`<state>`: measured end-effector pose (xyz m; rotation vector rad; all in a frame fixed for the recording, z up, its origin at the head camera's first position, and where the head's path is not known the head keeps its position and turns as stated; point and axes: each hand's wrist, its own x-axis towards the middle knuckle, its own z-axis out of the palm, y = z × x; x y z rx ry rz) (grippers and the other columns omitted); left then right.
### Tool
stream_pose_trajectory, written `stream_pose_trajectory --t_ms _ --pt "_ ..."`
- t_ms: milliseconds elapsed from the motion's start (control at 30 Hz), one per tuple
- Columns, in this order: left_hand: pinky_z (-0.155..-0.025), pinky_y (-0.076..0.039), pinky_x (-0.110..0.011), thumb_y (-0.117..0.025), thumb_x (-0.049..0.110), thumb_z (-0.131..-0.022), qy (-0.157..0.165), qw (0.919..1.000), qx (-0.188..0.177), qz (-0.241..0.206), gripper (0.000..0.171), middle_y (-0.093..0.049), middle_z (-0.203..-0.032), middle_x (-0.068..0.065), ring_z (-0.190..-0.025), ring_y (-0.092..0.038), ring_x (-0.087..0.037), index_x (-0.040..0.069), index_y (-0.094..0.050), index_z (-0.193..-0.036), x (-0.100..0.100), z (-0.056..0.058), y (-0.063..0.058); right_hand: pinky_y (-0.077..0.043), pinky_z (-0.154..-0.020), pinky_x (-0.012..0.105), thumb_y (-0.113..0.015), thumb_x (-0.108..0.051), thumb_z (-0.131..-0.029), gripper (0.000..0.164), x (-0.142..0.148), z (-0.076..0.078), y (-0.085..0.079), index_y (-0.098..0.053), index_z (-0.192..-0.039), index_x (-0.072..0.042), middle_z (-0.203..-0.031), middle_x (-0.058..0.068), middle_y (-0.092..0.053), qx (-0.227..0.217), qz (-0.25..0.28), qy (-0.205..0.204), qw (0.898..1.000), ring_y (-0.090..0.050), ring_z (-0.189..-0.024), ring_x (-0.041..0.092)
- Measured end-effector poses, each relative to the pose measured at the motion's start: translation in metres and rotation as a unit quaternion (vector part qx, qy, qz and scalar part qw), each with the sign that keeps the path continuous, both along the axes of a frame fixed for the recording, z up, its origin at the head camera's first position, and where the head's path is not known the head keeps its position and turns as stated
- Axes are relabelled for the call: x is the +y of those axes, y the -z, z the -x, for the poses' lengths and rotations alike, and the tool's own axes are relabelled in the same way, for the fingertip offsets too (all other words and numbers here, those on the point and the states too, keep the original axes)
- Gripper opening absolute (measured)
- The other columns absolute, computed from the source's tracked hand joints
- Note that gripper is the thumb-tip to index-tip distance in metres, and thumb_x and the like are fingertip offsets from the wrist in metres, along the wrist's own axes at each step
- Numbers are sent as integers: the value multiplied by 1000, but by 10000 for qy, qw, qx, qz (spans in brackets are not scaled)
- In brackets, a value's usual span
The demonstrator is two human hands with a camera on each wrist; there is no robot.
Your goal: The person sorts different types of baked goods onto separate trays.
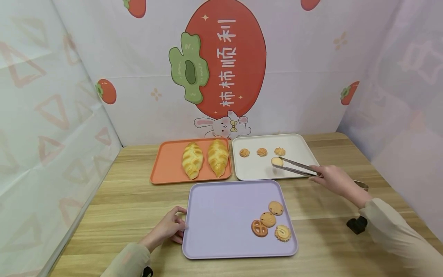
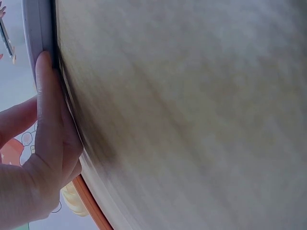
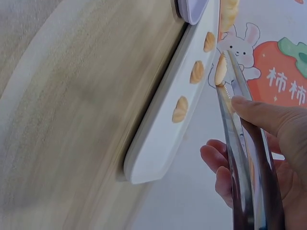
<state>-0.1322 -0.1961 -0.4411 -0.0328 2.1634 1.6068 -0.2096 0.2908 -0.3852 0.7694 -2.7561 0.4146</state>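
My right hand [image 1: 333,181] grips metal tongs [image 1: 301,168], whose tips pinch a small round pale cookie [image 1: 277,162]. In the right wrist view the cookie [image 3: 221,69] is edge-on between the toothed tips of the tongs. They are above the white tray [image 1: 301,148], which holds a row of swirled cookies [image 1: 262,152] near its back. My left hand [image 1: 169,226] touches the left rim of the purple tray [image 1: 218,219]; in the left wrist view its fingers [image 2: 48,105] lie along that edge. On the purple tray's right side are a pretzel-shaped cookie [image 1: 259,228], two round cookies [image 1: 268,219] and a ridged round cookie [image 1: 283,233].
Behind the purple tray, on the left, an orange tray [image 1: 167,163] carries two bread loaves [image 1: 192,161]. The trays stand on a wooden table [image 1: 114,207]. A printed cloth [image 1: 138,50] hangs at the back and on both sides.
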Motion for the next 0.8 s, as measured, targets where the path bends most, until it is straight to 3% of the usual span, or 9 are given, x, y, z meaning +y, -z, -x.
stream_pose_trajectory --t_ms 200,400,800 --pt "-45 -53 -37 -49 -9 -74 -12 10000 12 2 42 -50 -70 -7 -50 -53 -15 -5 -32 -113 0 0 0 -38 -43 24 -67 -9 -74 20 5 7 -3 -59 -90 2 -63 2 -57 -268 -32 116 9996 -47 -52 8" --pt "-45 -53 -38 -49 -9 -75 41 10000 29 -62 42 -50 -71 -7 -50 -53 -16 -5 -32 -113 -1 0 0 -32 -42 22 -63 -11 -79 16 11 12 -2 -59 -90 0 -63 1 -55 -715 100 374 9967 -40 -50 8" --pt "-45 -53 -39 -50 -9 -76 23 10000 -7 -66 42 -50 -72 -8 -50 -53 -16 -6 -31 -114 -1 0 0 -33 -47 26 -61 -11 -80 28 24 25 1 -59 -100 8 -71 10 -62 -1094 137 623 9919 -41 -54 13"
